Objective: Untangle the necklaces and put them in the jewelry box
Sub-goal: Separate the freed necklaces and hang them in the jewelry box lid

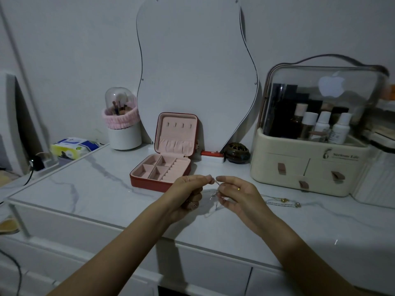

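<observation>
Both hands busy with a tangled chain

Left hand [188, 195] and right hand [237, 193] fingers pinch a thin silver necklace [215, 195] just above the marble surface [85, 189], near the open jewelry box [162, 169]; another necklace [282, 202] lies right.

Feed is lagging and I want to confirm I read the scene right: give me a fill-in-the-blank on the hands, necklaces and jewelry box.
1. The jewelry box stands with its lid ____.
2. The left hand and right hand hold a thin chain ____ them, above the table.
3. Another necklace lies on the table to the ____ of the hands.
4. The pink compartments of the jewelry box hold ____ necklaces.

Missing words: open; between; right; no
</observation>
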